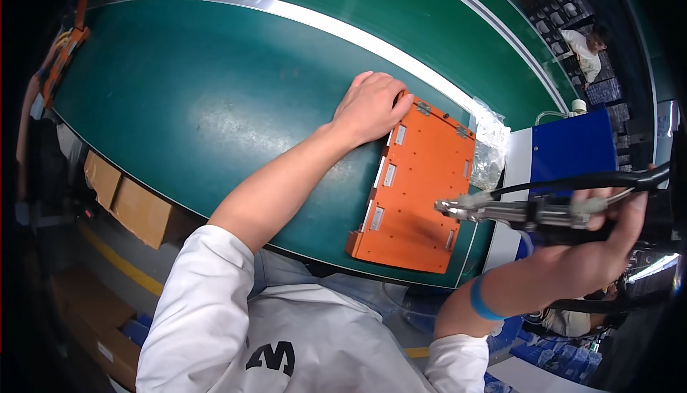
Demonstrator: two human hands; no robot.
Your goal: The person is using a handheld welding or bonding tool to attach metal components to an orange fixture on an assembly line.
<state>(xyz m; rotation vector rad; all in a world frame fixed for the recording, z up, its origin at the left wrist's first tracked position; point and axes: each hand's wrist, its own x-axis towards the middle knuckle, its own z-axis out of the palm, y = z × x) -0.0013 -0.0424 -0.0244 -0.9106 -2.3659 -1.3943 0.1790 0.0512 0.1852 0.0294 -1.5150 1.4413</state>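
An orange flat panel (417,185) lies on the green workbench, with hinges along its far edge and pale rectangular inserts along its sides. My left hand (369,105) grips its far left corner, fingers curled over the edge and thumb on the top face. A metal powered screwdriver (512,212), trailing a black hose and a thin tube, is in my right hand (619,228). The fingers close round its rear end, smeared by motion. Its tip hangs over the right part of the panel; whether it touches the surface I cannot tell.
A clear plastic bag (489,146) of small parts lies right of the panel. Beyond it stands a blue and white box-shaped unit (572,146). Pale rails run along the bench's far side. Cardboard boxes (132,196) are below at left. Another person (585,55) is far off at right.
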